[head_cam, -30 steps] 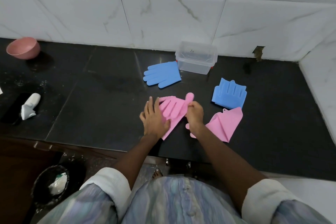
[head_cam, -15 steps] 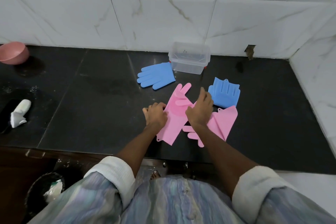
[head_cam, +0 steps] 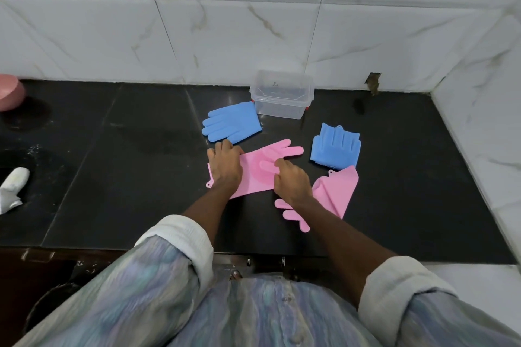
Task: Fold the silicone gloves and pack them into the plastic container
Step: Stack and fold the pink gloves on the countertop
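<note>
A pink silicone glove lies flat on the black counter, fingers pointing right. My left hand presses on its cuff end. My right hand pinches some of its fingers folded back over the palm. A second pink glove lies to the right, partly under my right wrist. One blue glove lies flat behind. Another blue glove, folded, sits at the right. The clear plastic container stands open against the wall, nothing in it.
A pink bowl sits at the far left edge. A white crumpled object lies on the left of the counter. Marble-tiled walls close the back and the right side. The counter's front edge runs just below my forearms.
The pink glove has been turned and spread flat, fingers now pointing right. My left hand moved onto its cuff and my right hand folded some fingers back over the palm.
</note>
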